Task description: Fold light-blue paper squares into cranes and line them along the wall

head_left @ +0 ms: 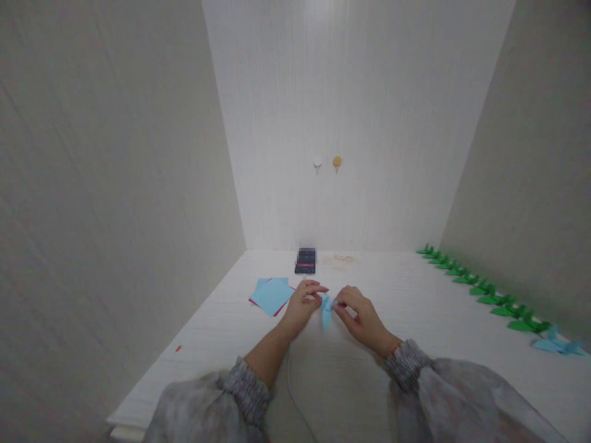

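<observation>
Evidently, a folding step is in hand: a small, narrow, light-blue folded paper piece [326,315] is being worked just to the right of, and nearer than, the dark rectangular smartphone [305,269], which serves as the landmark here. The paper's right edge is pinched between the thumb and index finger of the right hand [361,312], set nearer than the phone and to its right. By the left hand [301,304], directly nearer than the phone, the paper is met at its upper left, with the index finger stretched over the top; whether it is gripped there or only steadied cannot be told. Square light-blue paper sheets with red edges showing beneath [272,296] are laid to the phone's left and slightly nearer. Well to its right, a long row of green folded-paper figures [482,291] is lined up, with a light-blue folded-paper figure [558,343] at the near end. Judged by the small folds, a late shaping stage is suggested; for the next move, a light, exact fingertip pinch is called for, with the body kept steady so that the thin paper is not creased or torn.
</observation>
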